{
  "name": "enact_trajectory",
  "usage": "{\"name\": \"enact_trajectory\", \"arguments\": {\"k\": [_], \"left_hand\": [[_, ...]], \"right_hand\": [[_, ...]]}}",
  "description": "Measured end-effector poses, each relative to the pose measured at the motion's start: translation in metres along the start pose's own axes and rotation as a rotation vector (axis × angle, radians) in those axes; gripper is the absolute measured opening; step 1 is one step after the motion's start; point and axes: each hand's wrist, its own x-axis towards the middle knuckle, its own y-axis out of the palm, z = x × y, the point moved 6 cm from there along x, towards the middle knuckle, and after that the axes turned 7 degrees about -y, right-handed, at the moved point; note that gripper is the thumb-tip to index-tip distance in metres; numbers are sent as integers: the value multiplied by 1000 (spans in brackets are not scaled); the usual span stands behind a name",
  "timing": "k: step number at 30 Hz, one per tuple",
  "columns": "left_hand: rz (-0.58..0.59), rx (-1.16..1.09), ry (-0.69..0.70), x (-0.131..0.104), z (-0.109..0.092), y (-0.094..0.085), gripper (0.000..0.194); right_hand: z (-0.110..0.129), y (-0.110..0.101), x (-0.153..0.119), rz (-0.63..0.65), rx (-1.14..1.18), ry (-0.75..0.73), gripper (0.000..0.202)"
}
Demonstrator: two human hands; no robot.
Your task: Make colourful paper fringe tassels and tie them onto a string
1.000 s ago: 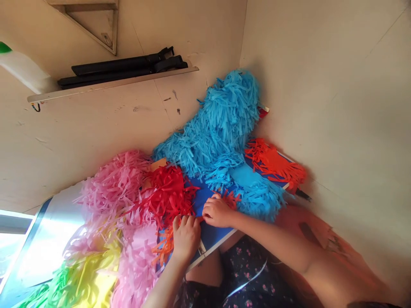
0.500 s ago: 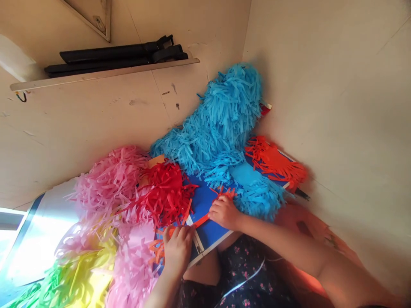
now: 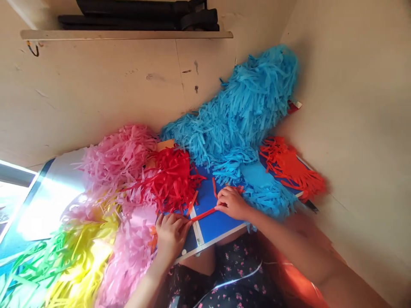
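A narrow red-orange paper strip (image 3: pixel 204 214) stretches between my two hands above the blue board (image 3: pixel 221 223). My left hand (image 3: pixel 171 231) is closed on its left end, near the board's front edge. The fingers of my right hand (image 3: pixel 231 202) pinch the other end, and orange fringe shows partly behind them. A red fringed paper bunch (image 3: pixel 173 179) lies just beyond my left hand. Blue fringed paper (image 3: pixel 268 182) rests beyond my right hand. A loose orange strip (image 3: pixel 192 203) lies between the red bunch and the held strip.
A big blue fringed heap (image 3: pixel 244 107) leans toward the wall corner. Orange fringed paper (image 3: pixel 292 167) lies at the right. Pink (image 3: pixel 122 158), yellow (image 3: pixel 86 256) and green fringes (image 3: pixel 41 261) spread on the left. Black objects sit on a wall shelf (image 3: pixel 128 35).
The view has shifted, so the board and heaps appear farther right. My hands are slightly farther apart, and the strip between them looks thinner and twisted.
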Motion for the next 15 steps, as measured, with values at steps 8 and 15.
{"name": "enact_trajectory", "arguments": {"k": [8, 15], "left_hand": [[52, 81, -25, 4, 0, 6, 26], [57, 96, -7, 5, -2, 6, 23]], "right_hand": [[0, -2, 1, -7, 10, 31, 17], [-3, 1, 3, 13, 1, 36, 18]]}}
